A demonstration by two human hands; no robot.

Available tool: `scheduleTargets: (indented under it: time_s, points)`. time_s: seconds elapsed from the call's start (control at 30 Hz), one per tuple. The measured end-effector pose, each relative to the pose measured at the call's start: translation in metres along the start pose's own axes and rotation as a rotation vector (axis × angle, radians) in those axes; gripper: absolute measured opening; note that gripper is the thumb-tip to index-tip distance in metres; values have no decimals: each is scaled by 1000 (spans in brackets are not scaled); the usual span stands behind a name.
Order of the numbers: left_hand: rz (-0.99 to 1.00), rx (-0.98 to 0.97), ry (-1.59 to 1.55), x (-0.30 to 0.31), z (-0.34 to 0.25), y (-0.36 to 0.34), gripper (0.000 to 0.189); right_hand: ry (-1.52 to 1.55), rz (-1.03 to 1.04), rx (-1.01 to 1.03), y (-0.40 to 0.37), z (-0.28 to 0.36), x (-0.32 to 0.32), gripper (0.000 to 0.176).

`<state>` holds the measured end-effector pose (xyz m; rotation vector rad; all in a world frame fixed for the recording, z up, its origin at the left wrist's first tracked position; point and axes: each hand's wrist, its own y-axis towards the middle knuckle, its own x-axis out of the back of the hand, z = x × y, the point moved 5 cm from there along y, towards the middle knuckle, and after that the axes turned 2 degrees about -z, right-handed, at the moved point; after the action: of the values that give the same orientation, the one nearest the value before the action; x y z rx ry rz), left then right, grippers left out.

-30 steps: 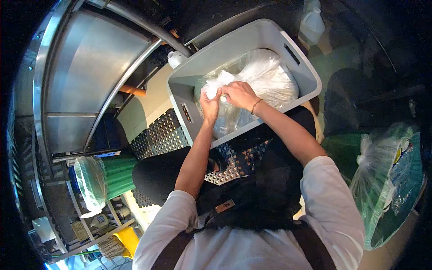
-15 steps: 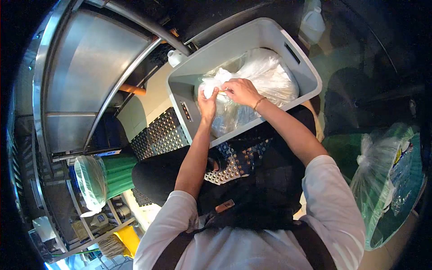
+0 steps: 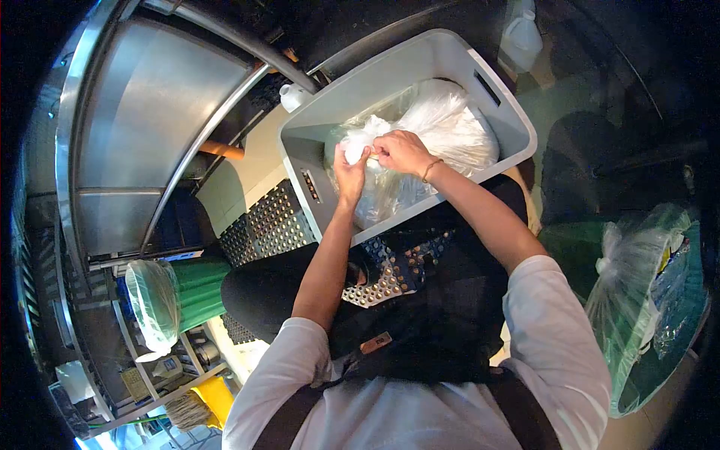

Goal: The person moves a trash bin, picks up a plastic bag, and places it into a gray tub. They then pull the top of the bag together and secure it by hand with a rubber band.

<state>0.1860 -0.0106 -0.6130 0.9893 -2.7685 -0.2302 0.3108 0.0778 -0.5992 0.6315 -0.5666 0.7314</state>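
Observation:
A clear plastic bag with whitish contents fills much of the grey tub. My left hand grips the bag's bunched white neck from the left, thumb and fingers closed round it. Right beside it, my right hand is closed at the same neck, its fingertips pinching a small yellowish thing that looks like a band. The two hands almost touch. What lies under the bag is hidden.
A green bin with a clear liner stands at the left, another lined green bin at the right. White jugs stand beyond the tub. A steel frame rises at the left; a perforated black mat covers floor nearby.
Both hands have shifted slightly at the bag's neck, the left one a little to the right. The yellowish thing now shows less between them. The tub stays in place.

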Motion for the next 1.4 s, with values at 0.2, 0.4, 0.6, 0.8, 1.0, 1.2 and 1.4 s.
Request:
scheduleTargets:
  time_s: [0.2,0.4,0.6,0.8,1.0,1.2,1.4]
  points:
    - [14,-41,81,0,-8,0,33,41,-70,12,1,2,4,9]
    - [40,7,61,5,-10,-4,31,64,-110,8,0,3,9,10]
    - [7,-30,56,9,14,5,26,63,-199,53,1,9,16,10]
    - [-69,2,-30,7,14,4,25,-5,-197,88,1,16,16,7]
    - [-87,26,-36,9,27,5,25,-82,-204,94,0,17,11,11]
    - [-54,1,85,4,9,-4,22,-198,-76,57,-4,14,10,13]
    - [-23,-38,149,-2,-4,-2,23,-19,-162,114,2,8,5,11]
